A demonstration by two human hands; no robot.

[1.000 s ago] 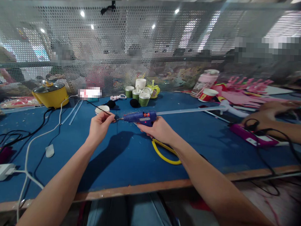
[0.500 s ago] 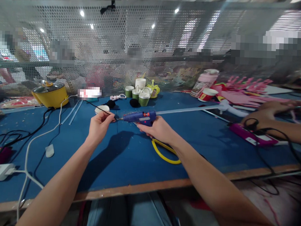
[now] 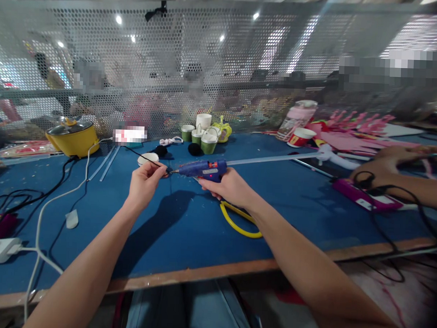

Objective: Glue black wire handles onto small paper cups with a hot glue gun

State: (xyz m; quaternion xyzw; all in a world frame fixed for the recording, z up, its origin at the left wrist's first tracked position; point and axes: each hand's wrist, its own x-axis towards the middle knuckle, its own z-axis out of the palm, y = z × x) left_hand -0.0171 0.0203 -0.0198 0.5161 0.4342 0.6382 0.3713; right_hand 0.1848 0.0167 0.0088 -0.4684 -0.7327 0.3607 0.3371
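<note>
My left hand (image 3: 146, 180) is closed in a pinch on a thin black cord (image 3: 136, 153), which runs up and back to the left from the fingertips. My right hand (image 3: 230, 186) grips a blue hot glue gun (image 3: 198, 169) with a small red light on its side. A long clear glue stick (image 3: 272, 159) sticks out of the gun's rear. The metal nozzle points left, right at my left fingertips; whether it touches the cord I cannot tell. Under my right wrist lies a yellow loop handle (image 3: 234, 225), seemingly of scissors, partly hidden.
Behind my hands stand small green-and-white cups (image 3: 208, 145), a black pompom (image 3: 195, 150) and a white cup (image 3: 148, 158). A yellow electric pot (image 3: 74, 139) and cables are left. At right lie a purple power strip (image 3: 366, 194) and another person's hand (image 3: 386, 165).
</note>
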